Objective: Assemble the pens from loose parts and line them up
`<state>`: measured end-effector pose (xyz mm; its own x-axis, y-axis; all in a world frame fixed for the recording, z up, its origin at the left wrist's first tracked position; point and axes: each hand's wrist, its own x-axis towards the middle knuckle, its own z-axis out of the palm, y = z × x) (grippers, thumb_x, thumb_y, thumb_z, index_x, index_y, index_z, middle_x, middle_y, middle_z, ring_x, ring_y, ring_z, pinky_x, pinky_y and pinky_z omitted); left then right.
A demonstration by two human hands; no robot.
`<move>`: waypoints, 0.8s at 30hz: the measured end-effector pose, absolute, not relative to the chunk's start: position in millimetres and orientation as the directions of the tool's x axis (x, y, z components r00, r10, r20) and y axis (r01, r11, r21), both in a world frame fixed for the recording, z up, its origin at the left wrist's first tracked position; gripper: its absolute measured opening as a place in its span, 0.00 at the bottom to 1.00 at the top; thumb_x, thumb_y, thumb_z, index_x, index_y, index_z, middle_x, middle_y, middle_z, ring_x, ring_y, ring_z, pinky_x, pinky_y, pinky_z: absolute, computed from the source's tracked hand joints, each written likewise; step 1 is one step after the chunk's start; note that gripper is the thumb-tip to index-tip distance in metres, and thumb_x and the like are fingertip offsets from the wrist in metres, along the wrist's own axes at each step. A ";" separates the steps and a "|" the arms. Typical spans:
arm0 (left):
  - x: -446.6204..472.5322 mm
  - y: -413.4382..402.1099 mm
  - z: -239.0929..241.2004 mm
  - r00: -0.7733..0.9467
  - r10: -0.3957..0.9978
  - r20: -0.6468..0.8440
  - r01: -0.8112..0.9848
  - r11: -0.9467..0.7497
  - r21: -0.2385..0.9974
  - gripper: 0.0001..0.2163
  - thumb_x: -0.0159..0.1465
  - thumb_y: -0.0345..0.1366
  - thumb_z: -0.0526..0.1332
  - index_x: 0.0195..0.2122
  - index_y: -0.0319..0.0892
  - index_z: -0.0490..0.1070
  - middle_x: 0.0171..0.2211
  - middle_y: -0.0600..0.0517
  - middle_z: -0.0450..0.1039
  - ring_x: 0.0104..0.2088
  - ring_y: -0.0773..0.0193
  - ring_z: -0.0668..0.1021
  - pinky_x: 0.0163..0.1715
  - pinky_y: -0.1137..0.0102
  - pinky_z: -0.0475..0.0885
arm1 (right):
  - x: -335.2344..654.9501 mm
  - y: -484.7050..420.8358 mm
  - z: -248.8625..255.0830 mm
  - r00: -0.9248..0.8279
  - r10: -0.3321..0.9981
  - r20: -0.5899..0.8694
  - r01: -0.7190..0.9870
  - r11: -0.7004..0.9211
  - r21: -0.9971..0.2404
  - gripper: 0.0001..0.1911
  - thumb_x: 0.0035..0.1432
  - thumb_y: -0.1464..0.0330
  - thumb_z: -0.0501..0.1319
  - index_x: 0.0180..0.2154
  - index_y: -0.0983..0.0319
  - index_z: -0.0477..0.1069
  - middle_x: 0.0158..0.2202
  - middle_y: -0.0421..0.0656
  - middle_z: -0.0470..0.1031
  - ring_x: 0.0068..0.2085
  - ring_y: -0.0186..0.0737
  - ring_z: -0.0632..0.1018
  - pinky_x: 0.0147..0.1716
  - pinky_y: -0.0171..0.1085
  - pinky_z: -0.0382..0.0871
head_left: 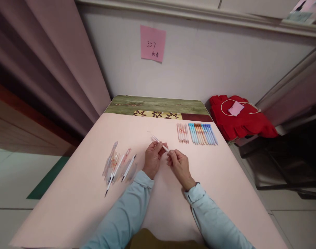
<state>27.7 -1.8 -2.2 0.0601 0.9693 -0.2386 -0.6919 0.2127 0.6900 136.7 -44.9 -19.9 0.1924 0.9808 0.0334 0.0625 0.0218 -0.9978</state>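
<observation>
Above the middle of the table, both my hands are closed on one slim white pen [155, 139]. My left hand [152, 157] grips its barrel, and the far end sticks out past the fingers. My right hand [179, 164] pinches the near end between thumb and fingers. To the left lies a loose pile of clear pen parts [110, 162], with orange-patterned barrels and white refills with dark tips among them. One white refill [128, 168] rests apart from the pile, nearer my left hand. Far right, clear orange-patterned pens [182, 133] lie side by side in a row.
Beside that row lie several blue, brown and violet pens [203, 134]. The pale pink cover [95, 214] spreads over the table, with a green patterned strip [158, 103] at its back edge. A red cloth [241, 121] with a white cable sits off the right side. A wall stands behind.
</observation>
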 end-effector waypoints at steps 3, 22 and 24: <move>28.6 -2.2 -0.6 0.042 0.968 -0.246 -0.690 0.206 0.694 0.12 0.52 0.36 0.72 0.32 0.39 0.71 0.31 0.51 0.77 0.31 0.69 0.78 0.34 0.73 0.72 | 136.2 -45.1 -19.5 0.231 0.972 0.050 0.091 0.029 -0.995 0.15 0.57 0.56 0.64 0.34 0.61 0.70 0.22 0.36 0.70 0.22 0.33 0.71 0.22 0.31 0.64; 29.9 -1.6 -11.7 0.035 0.992 -0.118 -0.443 0.122 0.888 0.14 0.51 0.41 0.72 0.34 0.39 0.73 0.32 0.49 0.79 0.31 0.65 0.79 0.34 0.70 0.73 | 132.3 -42.1 -22.8 0.227 0.970 0.086 0.197 0.041 -0.979 0.17 0.63 0.54 0.56 0.32 0.60 0.70 0.23 0.38 0.73 0.22 0.34 0.71 0.23 0.32 0.64; 28.5 0.3 -13.6 -0.014 0.994 -0.109 -0.408 0.094 0.908 0.14 0.51 0.41 0.72 0.34 0.39 0.73 0.30 0.50 0.78 0.29 0.66 0.78 0.33 0.71 0.73 | 132.1 -40.4 -23.2 0.234 0.966 0.108 0.233 0.052 -0.971 0.16 0.61 0.54 0.59 0.35 0.59 0.71 0.26 0.39 0.75 0.24 0.35 0.73 0.25 0.33 0.65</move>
<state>28.5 0.3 -13.6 -0.0140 0.9939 -0.1091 -0.4080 0.0939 0.9081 132.1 -40.4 -23.2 0.2338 0.9663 0.1079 0.2332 0.0520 -0.9710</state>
